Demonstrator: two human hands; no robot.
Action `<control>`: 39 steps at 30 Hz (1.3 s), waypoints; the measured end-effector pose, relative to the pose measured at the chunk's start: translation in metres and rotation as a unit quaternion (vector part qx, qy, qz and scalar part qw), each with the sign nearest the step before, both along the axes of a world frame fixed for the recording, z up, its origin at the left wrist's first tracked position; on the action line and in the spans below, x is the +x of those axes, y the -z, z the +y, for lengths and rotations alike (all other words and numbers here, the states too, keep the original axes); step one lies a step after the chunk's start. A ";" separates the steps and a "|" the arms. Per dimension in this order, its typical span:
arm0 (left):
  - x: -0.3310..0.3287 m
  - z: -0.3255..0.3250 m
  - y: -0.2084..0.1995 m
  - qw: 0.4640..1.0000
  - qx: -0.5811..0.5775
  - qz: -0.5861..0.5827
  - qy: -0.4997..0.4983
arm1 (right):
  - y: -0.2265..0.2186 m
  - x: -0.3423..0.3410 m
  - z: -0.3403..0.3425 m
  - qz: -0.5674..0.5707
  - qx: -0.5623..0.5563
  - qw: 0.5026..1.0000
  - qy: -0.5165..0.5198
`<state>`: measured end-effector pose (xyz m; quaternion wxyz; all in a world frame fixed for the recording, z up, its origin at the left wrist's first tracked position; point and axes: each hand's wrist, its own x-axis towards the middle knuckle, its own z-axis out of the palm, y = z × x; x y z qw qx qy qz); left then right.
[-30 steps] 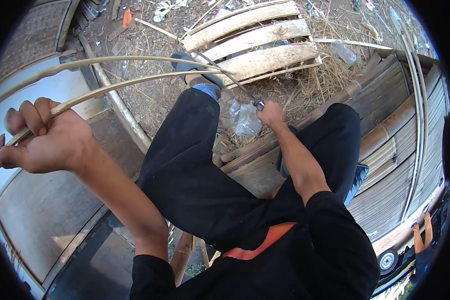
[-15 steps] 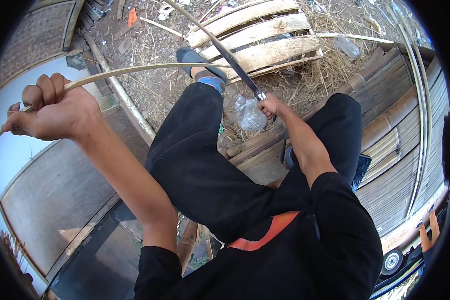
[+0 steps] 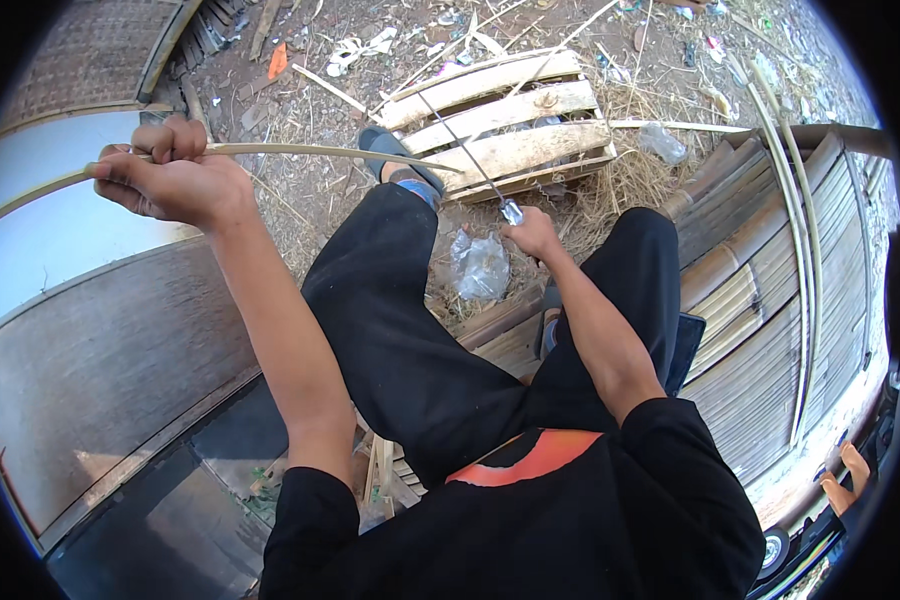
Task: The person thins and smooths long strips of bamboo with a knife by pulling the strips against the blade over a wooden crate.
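In the head view, the left hand (image 3: 170,180) is raised out to the person's left, fingers curled tight around a long, thin bamboo strip (image 3: 300,152). The strip is pale, smooth and flat, and bows gently. One end tapers toward the knife blade, while the other runs off past the fist toward the picture's left rim, where it is cut off.

The right hand (image 3: 532,235) is held low in front of the knees, closed around the handle of a knife (image 3: 467,158). The handle is almost wholly hidden in the fist; only a small pale ferrule shows. The blade is long, narrow and dull grey, angled up and away to the left, its tip near the strip's tapered end. Whether blade and strip touch is hard to make out.

Beyond the blade lies a rough wooden pallet (image 3: 510,100) of weathered pale slats on dry straw and dirt. A crumpled clear plastic bag (image 3: 480,265) lies between the black-trousered legs. To the right runs a platform of split bamboo slats (image 3: 770,300). Both forearms are bare, the left elbow bent and the right arm nearly straight.
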<state>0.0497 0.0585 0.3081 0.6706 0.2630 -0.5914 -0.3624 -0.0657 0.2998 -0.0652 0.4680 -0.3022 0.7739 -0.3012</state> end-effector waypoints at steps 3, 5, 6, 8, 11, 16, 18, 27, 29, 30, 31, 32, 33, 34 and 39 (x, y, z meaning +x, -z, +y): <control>0.022 0.007 -0.001 0.999 0.003 0.044 -0.031 | -0.032 -0.014 0.014 -0.066 -0.037 0.995 0.061; 0.031 0.014 -0.016 0.997 -0.004 0.064 -0.053 | -0.056 -0.022 0.031 -0.055 -0.036 0.993 0.098; 0.035 0.019 -0.026 0.996 -0.011 0.067 -0.061 | -0.071 -0.027 0.043 -0.079 -0.048 0.988 0.123; 0.040 0.032 -0.047 0.994 -0.023 0.077 -0.070 | -0.094 -0.027 0.069 -0.124 -0.093 0.972 0.179; 0.041 0.055 -0.094 0.993 -0.051 0.090 -0.063 | -0.123 -0.016 0.098 -0.264 -0.137 0.916 0.271; 0.054 0.093 -0.156 0.985 -0.127 0.091 -0.068 | -0.134 0.000 0.122 -0.338 -0.168 0.859 0.346; 0.062 0.106 -0.177 0.980 -0.169 0.083 -0.069 | -0.136 0.009 0.129 -0.340 -0.177 0.854 0.351; 0.078 0.106 -0.175 0.983 -0.122 -0.133 0.036 | -0.176 0.025 0.160 -0.340 -0.196 0.859 0.329; 0.080 0.098 -0.152 0.956 -0.119 -0.264 0.048 | -0.178 0.025 0.164 -0.344 -0.197 0.858 0.326; 0.078 0.100 -0.138 0.938 -0.167 -0.303 0.011 | -0.180 0.028 0.165 -0.346 -0.198 0.859 0.322; 0.071 0.104 -0.121 0.916 -0.214 -0.337 -0.021 | -0.180 0.027 0.170 -0.344 -0.201 0.858 0.323; 0.066 0.106 -0.102 0.909 -0.204 -0.363 0.005 | -0.180 0.027 0.175 -0.340 -0.197 0.861 0.323; 0.065 0.112 -0.088 0.900 -0.196 -0.388 0.030 | -0.185 0.029 0.179 -0.350 -0.205 0.859 0.314; 0.059 0.122 -0.074 0.879 -0.173 -0.442 0.044 | -0.188 0.029 0.185 -0.348 -0.206 0.858 0.318; 0.058 0.169 -0.017 0.818 -0.086 -0.557 0.116 | -0.193 0.028 0.193 -0.343 -0.231 0.850 0.326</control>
